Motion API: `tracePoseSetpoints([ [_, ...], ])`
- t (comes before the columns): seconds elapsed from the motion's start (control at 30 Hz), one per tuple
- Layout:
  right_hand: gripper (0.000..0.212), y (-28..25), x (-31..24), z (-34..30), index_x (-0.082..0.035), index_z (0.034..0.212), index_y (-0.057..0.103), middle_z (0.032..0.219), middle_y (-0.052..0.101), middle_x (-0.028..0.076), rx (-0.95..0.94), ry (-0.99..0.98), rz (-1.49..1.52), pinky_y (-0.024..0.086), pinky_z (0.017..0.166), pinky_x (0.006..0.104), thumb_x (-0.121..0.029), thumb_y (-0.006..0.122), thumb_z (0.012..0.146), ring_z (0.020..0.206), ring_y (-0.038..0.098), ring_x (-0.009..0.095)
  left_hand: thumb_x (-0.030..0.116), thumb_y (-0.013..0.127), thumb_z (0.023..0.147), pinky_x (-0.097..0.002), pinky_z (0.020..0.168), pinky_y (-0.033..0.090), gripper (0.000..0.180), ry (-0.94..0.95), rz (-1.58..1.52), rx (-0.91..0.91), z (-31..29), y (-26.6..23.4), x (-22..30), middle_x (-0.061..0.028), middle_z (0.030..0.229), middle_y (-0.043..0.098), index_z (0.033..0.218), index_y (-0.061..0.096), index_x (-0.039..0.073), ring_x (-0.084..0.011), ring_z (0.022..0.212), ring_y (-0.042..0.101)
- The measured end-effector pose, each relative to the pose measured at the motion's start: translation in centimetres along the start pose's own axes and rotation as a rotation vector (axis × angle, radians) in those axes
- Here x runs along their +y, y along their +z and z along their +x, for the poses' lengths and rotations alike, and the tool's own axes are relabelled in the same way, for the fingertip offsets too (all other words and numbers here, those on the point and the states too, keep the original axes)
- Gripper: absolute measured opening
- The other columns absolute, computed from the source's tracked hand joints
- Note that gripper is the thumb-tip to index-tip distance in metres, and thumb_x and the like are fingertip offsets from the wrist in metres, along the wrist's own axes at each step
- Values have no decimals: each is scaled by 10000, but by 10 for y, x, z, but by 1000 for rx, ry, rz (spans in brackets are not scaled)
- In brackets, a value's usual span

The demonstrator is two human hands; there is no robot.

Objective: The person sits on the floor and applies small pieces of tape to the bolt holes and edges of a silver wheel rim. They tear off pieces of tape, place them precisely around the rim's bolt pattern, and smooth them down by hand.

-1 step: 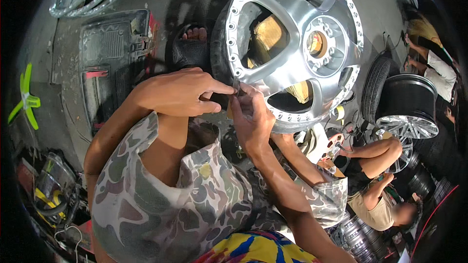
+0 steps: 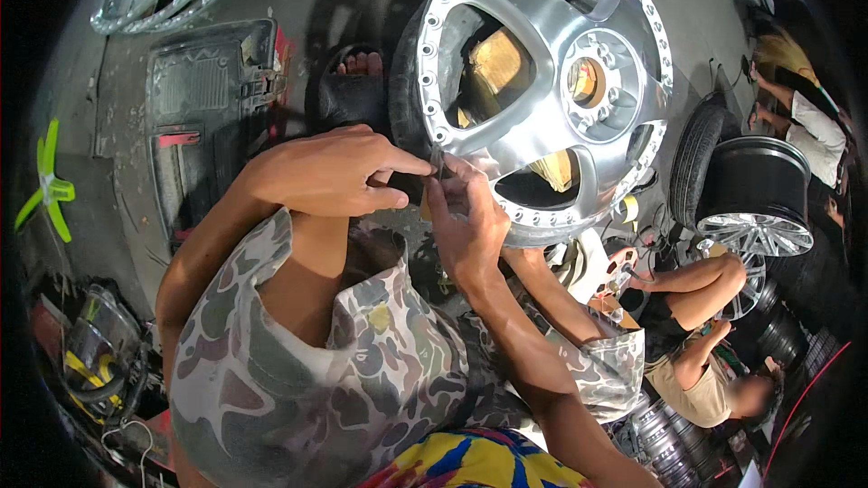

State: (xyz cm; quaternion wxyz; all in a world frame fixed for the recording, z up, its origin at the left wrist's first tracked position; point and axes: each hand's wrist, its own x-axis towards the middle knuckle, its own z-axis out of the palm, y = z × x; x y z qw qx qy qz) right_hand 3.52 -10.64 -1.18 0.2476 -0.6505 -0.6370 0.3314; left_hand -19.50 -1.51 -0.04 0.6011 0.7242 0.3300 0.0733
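In front of me lies a silver alloy wheel face (image 2: 533,45), with small holes along its edge and large openings between its spokes. It rests on a dark tyre (image 2: 410,81). At the wheel's near left edge, my right hand (image 2: 470,217) pinches something small and thin that I cannot make out, mostly hidden by the fingers. My left hand (image 2: 325,172) reaches in from the left, index finger stretched out. Its fingertip meets the right fingertips by the rim, while the left thumb stays apart and the palm holds nothing.
A dark toolbox (image 2: 203,117) lies left of my foot. Yellowish wooden blocks (image 2: 495,61) show through the wheel's openings. Far left is a green fan blade (image 2: 56,188). To the right stand a black wheel barrel (image 2: 755,185), a tyre (image 2: 698,149) and a seated person (image 2: 692,389).
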Motion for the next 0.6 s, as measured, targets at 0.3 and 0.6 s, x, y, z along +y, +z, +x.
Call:
tracePoseSetpoints([
  [0.3,353,-68,-30,25,-50,1224,736,1047,762,130,-299,-217,116,601,797,362,80,788,900,919,743,270,164,839,925,-339,640,499,228,-20,-486,51,9,-6,9,-124,720,701,948,763,-49,-146,663,635],
  [0.6,165,-133,-6,93,-42,1199,710,1242,709,191,-69,-62,-197,550,1006,441,-124,592,1117,1034,719,331,292,753,1001,-373,726,555,337,-191,-189,92,7,-19,12,-205,776,744,929,788,-36,-307,700,731],
])
